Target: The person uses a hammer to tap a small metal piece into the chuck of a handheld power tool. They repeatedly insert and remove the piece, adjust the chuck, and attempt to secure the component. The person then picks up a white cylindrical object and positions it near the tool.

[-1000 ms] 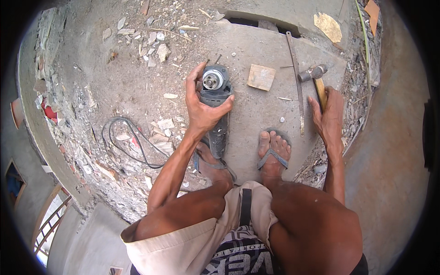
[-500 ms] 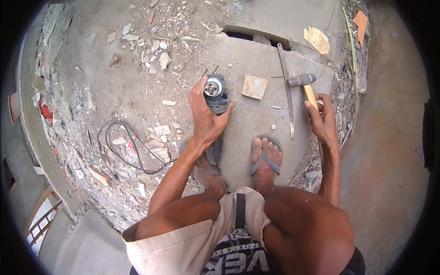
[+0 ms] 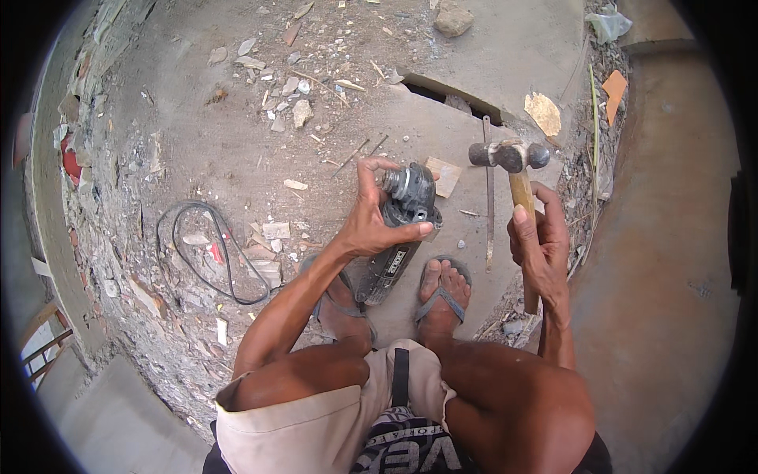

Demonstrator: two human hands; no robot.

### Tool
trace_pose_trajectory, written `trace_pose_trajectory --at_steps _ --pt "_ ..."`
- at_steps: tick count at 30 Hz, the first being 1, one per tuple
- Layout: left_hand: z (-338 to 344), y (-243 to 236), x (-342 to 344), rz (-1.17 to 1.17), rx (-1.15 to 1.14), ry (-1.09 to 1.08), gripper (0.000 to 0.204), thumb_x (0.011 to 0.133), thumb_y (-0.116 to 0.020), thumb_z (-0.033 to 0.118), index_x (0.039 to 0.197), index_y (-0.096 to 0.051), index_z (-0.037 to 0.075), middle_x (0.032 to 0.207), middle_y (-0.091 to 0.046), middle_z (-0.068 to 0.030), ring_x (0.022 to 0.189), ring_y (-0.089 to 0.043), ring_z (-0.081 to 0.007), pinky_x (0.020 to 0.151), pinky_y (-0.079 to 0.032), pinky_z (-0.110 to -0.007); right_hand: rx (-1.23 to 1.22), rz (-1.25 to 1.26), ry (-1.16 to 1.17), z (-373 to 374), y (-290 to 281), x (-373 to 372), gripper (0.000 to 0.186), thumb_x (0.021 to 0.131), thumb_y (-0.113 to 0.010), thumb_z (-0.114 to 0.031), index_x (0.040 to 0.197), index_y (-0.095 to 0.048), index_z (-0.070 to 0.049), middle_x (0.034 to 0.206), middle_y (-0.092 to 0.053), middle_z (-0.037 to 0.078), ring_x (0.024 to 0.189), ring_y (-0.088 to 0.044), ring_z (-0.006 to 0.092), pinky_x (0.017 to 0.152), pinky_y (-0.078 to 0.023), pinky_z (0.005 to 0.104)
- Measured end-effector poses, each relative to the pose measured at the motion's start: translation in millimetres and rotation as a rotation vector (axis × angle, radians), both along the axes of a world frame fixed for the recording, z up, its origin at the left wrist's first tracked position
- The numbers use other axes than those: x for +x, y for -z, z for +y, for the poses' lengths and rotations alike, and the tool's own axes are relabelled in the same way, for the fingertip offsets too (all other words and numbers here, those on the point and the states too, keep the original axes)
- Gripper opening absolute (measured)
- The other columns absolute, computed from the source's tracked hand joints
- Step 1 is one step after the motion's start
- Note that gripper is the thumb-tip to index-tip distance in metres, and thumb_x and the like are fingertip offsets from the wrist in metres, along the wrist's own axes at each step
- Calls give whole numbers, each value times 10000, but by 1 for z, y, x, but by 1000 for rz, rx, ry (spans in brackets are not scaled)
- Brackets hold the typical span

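Observation:
My left hand (image 3: 363, 221) grips a dark angle grinder (image 3: 410, 192), its bare spindle turned sideways toward the upper left and its long body slanting down between my feet. My right hand (image 3: 541, 237) holds a ball-peen hammer (image 3: 509, 156) by its wooden handle, the head above the ground, right of the grinder. Behind the grinder lies a square wooden block (image 3: 447, 176), partly hidden. A long, thin metal strip (image 3: 489, 245) lies under and left of the hammer. Two thin metal rods (image 3: 353, 156) lie beyond my left hand.
A looped black cable (image 3: 219, 261) lies at left on rubble-strewn concrete. A dark slot (image 3: 434, 92) cuts the slab ahead. A larger stone (image 3: 453, 17) sits at the top. A rubble edge runs down the right beside a smooth brownish floor (image 3: 663, 237).
My left hand has turned the grinder so its spindle, which faced up, now faces sideways. My right hand has lifted the hammer and now grips farther along the handle.

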State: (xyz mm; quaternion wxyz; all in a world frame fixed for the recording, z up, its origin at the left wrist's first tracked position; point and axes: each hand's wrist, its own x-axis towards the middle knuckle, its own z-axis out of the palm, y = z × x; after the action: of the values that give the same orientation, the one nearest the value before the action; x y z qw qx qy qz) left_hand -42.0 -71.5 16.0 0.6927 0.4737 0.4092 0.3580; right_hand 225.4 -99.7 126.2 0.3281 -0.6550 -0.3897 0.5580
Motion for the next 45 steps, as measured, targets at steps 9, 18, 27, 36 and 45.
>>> trace_pose_trajectory --at_steps 9,18,27,36,45 --pt "-4 2 22 -87 -53 -103 809 832 -903 184 1352 -299 51 1241 -595 -188 1191 -611 -226 1019 -520 -389 345 -382 -422 -2 0 -39 184 1080 -608 -144 1181 -608 9 663 -589 163 513 -619 276 495 -461 399" --pt "-2 9 26 -41 48 -128 780 830 -900 197 1335 -327 39 1242 -597 -204 1201 -620 -249 1031 -517 -397 401 -460 -425 5 5 -54 178 1061 -634 -141 1148 -588 7 675 -590 179 532 -652 339 483 -480 418" --pt "-4 10 28 -78 56 -166 772 829 -900 197 1331 -333 42 1203 -597 -172 1162 -619 -227 1013 -511 -401 430 -590 -540 5 19 -48 217 1046 -643 -119 1146 -577 61 703 -619 163 525 -657 348 468 -491 418" --pt "-4 7 30 -156 -62 -176 778 817 -912 189 1326 -343 41 1208 -582 -163 1142 -611 -203 987 -510 -383 420 -602 -531 5 22 -48 156 1051 -629 -110 1007 -522 -7 658 -566 173 531 -638 384 460 -460 449" --pt "-1 2 30 -202 -144 -124 752 844 -892 153 1333 -330 52 1175 -636 -158 1131 -640 -206 988 -525 -380 300 -394 -293 -4 10 -43 217 1089 -608 -189 1077 -613 27 679 -612 129 537 -623 175 487 -434 345"
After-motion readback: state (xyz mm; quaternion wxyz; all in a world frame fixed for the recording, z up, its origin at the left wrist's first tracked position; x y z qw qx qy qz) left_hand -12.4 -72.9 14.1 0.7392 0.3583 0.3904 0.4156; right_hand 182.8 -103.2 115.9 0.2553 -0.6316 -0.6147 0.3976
